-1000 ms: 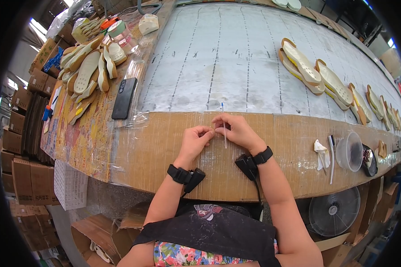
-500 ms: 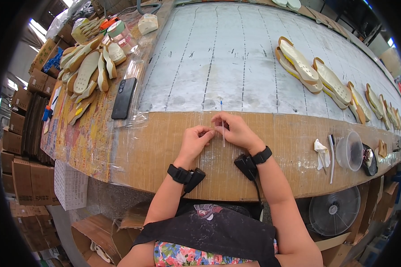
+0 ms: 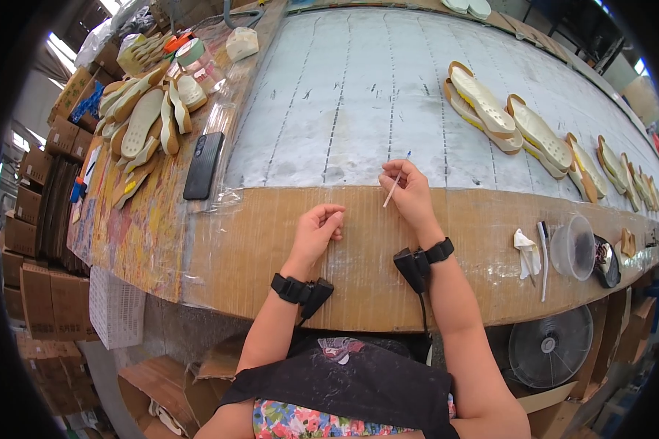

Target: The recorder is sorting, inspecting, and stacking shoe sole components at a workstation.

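Note:
My right hand [image 3: 411, 194] is raised near the far edge of the brown cardboard strip. It pinches a pen refill [image 3: 391, 194], a thin whitish tube with a blue tip that points away from me and slightly right. My left hand [image 3: 318, 233] hovers over the cardboard, apart from the right. Its fingers are curled, with the thumb against the index finger; whether anything small is between them is hidden. Beyond the hands lies a pale work surface [image 3: 293, 110] with rows of dashed lines.
Shoe soles [image 3: 542, 135] stand in a row at the right, and more soles [image 3: 143, 121] are heaped at the left. A black phone [image 3: 203, 166] lies left of the hands. A clear tub [image 3: 572, 249], a pen [image 3: 543, 260] and a crumpled white tissue [image 3: 526, 249] are at the right.
My hands were close together and have parted. The right one has moved away from me and to the right with the pen refill, which is now slanted. My left hand has stayed near its place.

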{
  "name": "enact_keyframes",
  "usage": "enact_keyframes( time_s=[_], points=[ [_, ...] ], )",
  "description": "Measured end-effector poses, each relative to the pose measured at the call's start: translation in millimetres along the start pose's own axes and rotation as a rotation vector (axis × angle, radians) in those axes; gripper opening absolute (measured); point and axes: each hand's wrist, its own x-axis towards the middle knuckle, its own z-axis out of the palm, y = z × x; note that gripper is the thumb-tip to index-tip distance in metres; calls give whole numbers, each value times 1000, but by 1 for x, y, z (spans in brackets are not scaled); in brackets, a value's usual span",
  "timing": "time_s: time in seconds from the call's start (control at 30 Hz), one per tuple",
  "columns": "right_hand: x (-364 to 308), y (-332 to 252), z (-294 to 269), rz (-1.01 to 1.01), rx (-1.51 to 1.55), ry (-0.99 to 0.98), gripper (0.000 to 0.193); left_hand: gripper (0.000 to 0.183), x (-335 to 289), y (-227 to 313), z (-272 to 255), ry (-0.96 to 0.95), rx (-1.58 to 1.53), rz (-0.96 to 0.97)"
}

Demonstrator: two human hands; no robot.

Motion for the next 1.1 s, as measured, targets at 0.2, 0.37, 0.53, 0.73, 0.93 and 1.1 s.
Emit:
enact_keyframes(
  time_s=[0.2,0.37,0.53,0.73,0.93,1.1],
  points=[
    [-1,-4,-2,-2,-200,173,18,17,-2,1,-2,106,-162,25],
    [3,12,-12,-73,-154,216,20,14,3,3,-5,181,-302,57],
    [3,2,-16,-41,-204,236,18,17,14,21,-24,317,-160,300],
    [3,4,-25,-11,-233,250,16,26,21,23,-30,345,138,398],
    [2,-24,-30,-15,124,311,29,19,-14,8,-46,377,153,242],
    [41,-65,-109,-191,39,578,29,17,-37,-10,-62,354,22,251]
  ],
)
